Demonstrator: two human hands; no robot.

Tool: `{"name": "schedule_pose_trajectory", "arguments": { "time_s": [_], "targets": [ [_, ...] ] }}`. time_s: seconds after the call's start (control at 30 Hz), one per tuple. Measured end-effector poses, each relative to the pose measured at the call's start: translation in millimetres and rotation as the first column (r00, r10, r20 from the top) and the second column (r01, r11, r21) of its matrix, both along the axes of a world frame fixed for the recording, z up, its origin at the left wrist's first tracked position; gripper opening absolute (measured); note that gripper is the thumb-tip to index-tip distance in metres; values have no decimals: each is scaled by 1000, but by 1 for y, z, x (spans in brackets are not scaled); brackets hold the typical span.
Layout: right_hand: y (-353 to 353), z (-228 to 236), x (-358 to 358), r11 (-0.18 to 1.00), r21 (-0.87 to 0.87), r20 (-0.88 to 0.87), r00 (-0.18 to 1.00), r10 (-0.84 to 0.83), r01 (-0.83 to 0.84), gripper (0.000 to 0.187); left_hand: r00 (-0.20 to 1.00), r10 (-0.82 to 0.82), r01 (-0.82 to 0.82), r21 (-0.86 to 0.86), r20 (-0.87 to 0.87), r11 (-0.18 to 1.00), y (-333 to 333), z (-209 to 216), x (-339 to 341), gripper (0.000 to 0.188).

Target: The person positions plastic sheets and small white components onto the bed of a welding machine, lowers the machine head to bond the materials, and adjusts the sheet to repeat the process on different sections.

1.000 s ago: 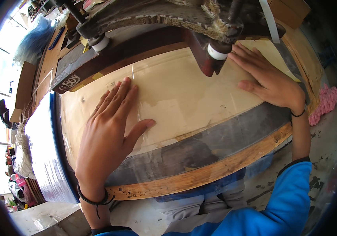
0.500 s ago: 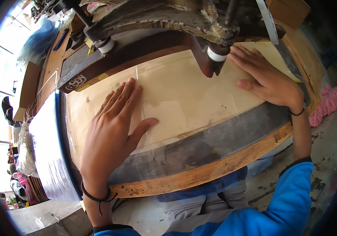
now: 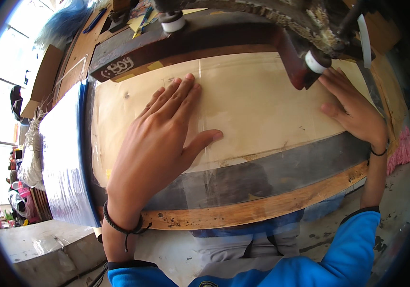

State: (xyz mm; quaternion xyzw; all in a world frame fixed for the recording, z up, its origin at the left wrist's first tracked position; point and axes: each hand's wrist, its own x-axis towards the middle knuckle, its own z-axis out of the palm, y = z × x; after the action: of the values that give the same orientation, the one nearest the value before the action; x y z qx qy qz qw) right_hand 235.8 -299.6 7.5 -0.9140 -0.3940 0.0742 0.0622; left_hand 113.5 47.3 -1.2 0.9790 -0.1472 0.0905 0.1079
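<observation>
A broad beige sheet (image 3: 257, 110) lies on a dark grey bed with a wooden front edge, and glossy clear film (image 3: 205, 182) covers part of it. Flat on the left part of the sheet rests my left hand (image 3: 159, 134), fingers stretched out and thumb spread. My right hand (image 3: 355, 112) lies palm down near the sheet's right end, its fingertips partly hidden by a metal fitting with a white collar. Neither hand grips anything. Across the far side of the sheet runs a dark press bar (image 3: 190, 50), its metal frame arching above.
A stack of clear plastic sheets (image 3: 66, 153) stands at the left, with white cord (image 3: 31, 165) beyond it. The wooden lip (image 3: 262, 203) borders the near side. Pink stringy material (image 3: 403, 150) hangs at the right. Pens and a cardboard box (image 3: 44, 83) are at the far left.
The view has shifted, so the bench and press sit farther right, and most of the bench higher. Both hands are still spread flat on the sheet.
</observation>
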Motion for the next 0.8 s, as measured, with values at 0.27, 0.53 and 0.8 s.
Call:
{"name": "schedule_pose_trajectory", "arguments": {
  "time_s": [0.27,0.53,0.8],
  "targets": [
    [5,3,-5,997,-25,-38,996,-77,76,67,999,9,-9,1,33,1000,-1,-3,0,70],
    [5,1,-2,997,-30,-9,997,-78,77,67,998,17,-19,30,57,999,-1,-7,2,71],
    [5,0,-2,997,-26,-1,997,-78,78,66,998,31,-34,42,60,999,-1,-8,2,70]
  ]
}}
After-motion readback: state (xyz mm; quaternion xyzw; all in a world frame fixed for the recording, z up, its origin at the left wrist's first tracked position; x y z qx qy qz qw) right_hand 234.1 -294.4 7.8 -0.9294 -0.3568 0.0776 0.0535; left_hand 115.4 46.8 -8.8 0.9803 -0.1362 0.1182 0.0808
